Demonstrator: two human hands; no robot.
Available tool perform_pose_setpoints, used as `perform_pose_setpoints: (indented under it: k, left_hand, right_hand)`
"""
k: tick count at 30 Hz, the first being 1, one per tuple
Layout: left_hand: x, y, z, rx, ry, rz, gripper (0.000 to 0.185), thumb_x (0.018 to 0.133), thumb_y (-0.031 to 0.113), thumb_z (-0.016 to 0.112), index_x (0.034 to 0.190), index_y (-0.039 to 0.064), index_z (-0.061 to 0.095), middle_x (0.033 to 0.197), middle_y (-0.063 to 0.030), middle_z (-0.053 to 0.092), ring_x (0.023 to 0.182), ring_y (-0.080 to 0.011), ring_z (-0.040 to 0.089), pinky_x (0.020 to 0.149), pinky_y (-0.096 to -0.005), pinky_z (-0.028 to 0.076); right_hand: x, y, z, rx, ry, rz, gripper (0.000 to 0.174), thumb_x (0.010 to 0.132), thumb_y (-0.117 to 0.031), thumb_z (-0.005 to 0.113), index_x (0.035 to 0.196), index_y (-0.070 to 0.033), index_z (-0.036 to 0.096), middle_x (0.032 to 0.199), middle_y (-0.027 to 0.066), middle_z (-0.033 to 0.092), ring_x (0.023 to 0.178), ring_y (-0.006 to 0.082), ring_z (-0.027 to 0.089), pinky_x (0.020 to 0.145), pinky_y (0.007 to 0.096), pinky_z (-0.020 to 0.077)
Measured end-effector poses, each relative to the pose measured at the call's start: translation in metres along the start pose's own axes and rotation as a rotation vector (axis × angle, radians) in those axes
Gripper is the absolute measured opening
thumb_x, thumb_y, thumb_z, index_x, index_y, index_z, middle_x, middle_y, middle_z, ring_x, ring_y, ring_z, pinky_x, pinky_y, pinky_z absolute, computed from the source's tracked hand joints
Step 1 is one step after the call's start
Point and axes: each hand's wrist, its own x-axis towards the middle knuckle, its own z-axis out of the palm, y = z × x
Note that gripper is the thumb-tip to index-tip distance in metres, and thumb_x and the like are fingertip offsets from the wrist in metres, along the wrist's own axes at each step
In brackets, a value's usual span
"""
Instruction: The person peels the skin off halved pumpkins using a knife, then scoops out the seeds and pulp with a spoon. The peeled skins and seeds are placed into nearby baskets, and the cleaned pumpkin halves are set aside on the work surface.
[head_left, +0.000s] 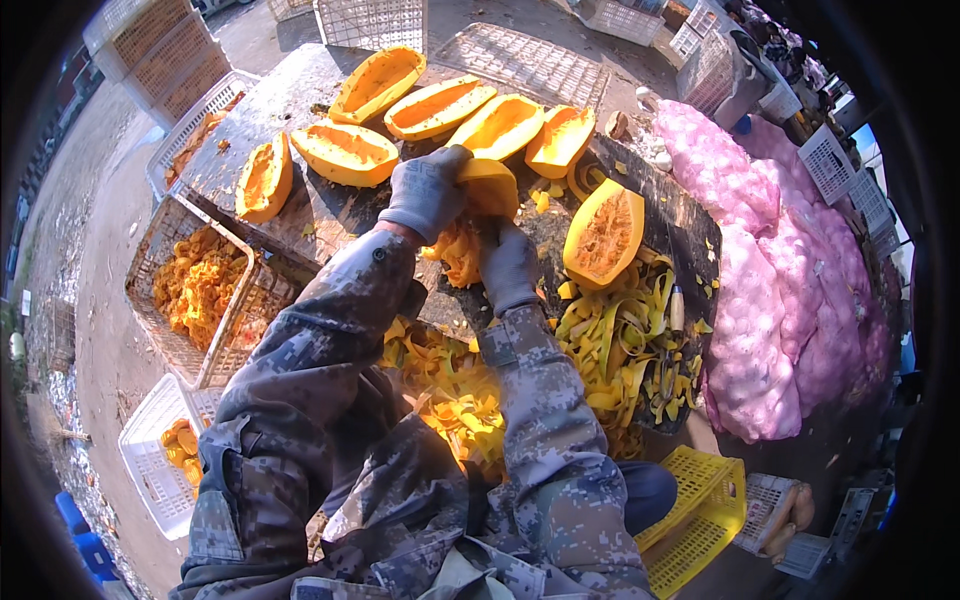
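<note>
My left hand (429, 187), in a grey work glove, grips the top of a peeled pumpkin half (491, 189) held tilted over the board. Under it, my gloved right hand (510, 264) is curled at the pumpkin's lower edge; its fingertips, and anything in them, are hidden. Stringy orange pulp (456, 256) hangs beside that hand. Several hollowed pumpkin halves (496, 126) lie cut side up in an arc beyond my hands. To the right rests another half (606, 234) with stringy pulp in its cavity.
The worn board (255, 112) carries green-yellow peelings (619, 330) and a wooden-handled tool (676, 309) at right. A pulp-filled basket (240, 251) and a white crate (150, 442) stand left. Pink mesh sacks (750, 300) crowd the right side, above a yellow crate (697, 517).
</note>
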Motion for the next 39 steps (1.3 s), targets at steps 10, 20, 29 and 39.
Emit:
perform_pose_setpoints:
  k: [10,20,29,39]
  left_hand:
    - [0.001,-0.006,0.008,0.004,0.134,0.052,0.028,0.077,0.013,0.07,0.104,0.017,0.067,0.09,-0.0116,0.07,0.086,-0.0335,0.069,0.072,-0.0427,0.055]
    - [0.014,-0.013,0.006,-0.012,0.112,-0.04,0.023,0.081,0.014,0.068,0.104,0.015,0.068,0.092,-0.0137,0.071,0.088,-0.0345,0.069,0.075,-0.0422,0.056]
    - [0.016,-0.01,0.011,0.013,0.152,0.024,0.026,0.079,0.014,0.068,0.105,0.015,0.066,0.089,-0.0141,0.07,0.088,-0.0355,0.068,0.075,-0.0435,0.055]
    - [0.018,-0.005,0.011,0.073,0.091,-0.046,0.025,0.078,0.015,0.068,0.103,0.013,0.066,0.091,-0.0134,0.07,0.09,-0.0351,0.068,0.077,-0.0455,0.054]
  right_hand:
    - [-0.005,0.028,0.015,-0.321,-0.31,0.168,0.037,0.096,-0.039,0.055,0.117,-0.013,0.069,0.106,0.0186,0.071,0.103,0.0367,0.067,0.091,0.0449,0.0506]
    - [-0.002,0.022,0.012,-0.129,-0.132,0.018,0.045,0.101,-0.049,0.046,0.11,-0.009,0.065,0.098,0.0219,0.07,0.097,0.0426,0.065,0.084,0.0504,0.0497]
    - [-0.008,0.037,0.006,-0.38,-0.333,0.147,0.051,0.101,-0.05,0.045,0.105,-0.004,0.068,0.097,0.0228,0.07,0.096,0.0406,0.067,0.087,0.0483,0.0505]
    - [0.021,0.019,0.02,-0.169,-0.034,0.004,0.046,0.102,-0.046,0.044,0.101,-0.005,0.066,0.094,0.0236,0.069,0.092,0.0444,0.065,0.082,0.051,0.05]
